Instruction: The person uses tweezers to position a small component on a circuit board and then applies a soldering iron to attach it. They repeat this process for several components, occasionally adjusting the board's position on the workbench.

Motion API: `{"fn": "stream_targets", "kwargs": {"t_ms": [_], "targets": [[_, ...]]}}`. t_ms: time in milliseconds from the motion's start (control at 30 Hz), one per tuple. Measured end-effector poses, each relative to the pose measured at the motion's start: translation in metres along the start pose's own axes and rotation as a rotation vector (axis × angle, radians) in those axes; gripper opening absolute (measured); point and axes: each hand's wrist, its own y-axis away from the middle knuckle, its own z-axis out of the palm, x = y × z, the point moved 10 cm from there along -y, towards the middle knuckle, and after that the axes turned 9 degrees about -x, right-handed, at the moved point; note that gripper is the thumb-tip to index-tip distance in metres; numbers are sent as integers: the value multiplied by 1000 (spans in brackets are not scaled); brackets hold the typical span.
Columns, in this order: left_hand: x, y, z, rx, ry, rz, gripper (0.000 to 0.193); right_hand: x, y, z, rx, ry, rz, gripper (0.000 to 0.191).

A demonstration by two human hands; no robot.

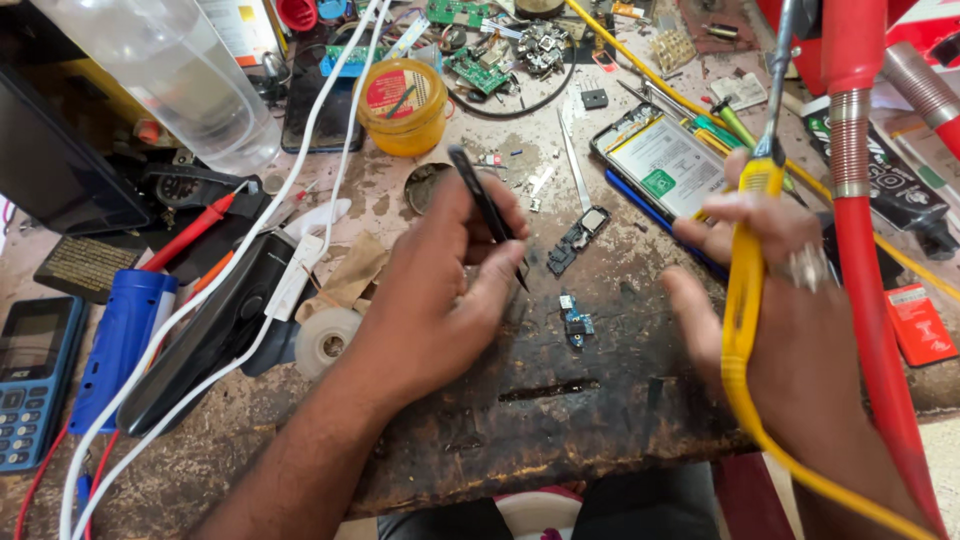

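Right hand (790, 300) fingers clasping yellow soldering iron (745, 290), left hand (440, 290) pinching black tweezers (487, 212) — small circuit board (575, 322) between.

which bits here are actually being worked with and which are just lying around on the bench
In hand or under the hands:
left hand holding black tweezers
right hand holding yellow soldering iron
small blue circuit piece
black board strip

Lying about:
opened phone
yellow tub
keypad phone
tape roll
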Motion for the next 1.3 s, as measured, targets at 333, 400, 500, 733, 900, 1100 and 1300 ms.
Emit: {"fn": "stream_targets", "kwargs": {"t_ms": [333,400,500,733,900,1100,1300], "targets": [[-1,6,10,-15,118,-87,17,-34,16,32,-111,-450,-157,72],[-10,9,15,-31,64,-195,16,-33,13,35,-137,-430,-130,73],[-4,8,19,-48,121,-107,13,-35,13,35,-137,-446,-126,72],[0,9,22,-82,43,-29,12,-35,13,34,-139,-455,-138,73],[-5,9,22,-81,52,-52,12,-35,13,33,-139,-465,-119,72],[-3,8,23,-83,29,-23,12,-33,13,35,-156,-454,-91,73],[2,7,22,-84,-19,28,11,-35,13,32,-131,-432,-110,72]]}}
